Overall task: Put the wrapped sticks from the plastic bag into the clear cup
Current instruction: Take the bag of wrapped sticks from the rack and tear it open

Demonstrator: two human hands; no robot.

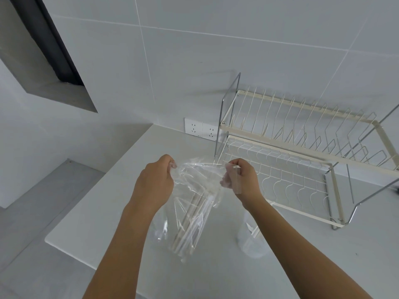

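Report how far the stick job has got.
Done: at least one stick seems to stand in the clear cup, though the right forearm partly hides it. In hand: left hand and right hand pull the plastic bag open at its top. Left: the bundle of wrapped sticks remains inside the bag.

Two bare hands, the left hand (154, 182) and the right hand (243, 180), are raised above one pale table (97, 212). Between the hands hangs one clear plastic bag (190, 210) holding a bundle of wrapped sticks (194, 221), too overlapped to count. Right of the bag stands one clear cup (251, 236) with one stick inside. Behind the cup: one two-tier dish rack (302, 147) and two wall sockets (201, 130).
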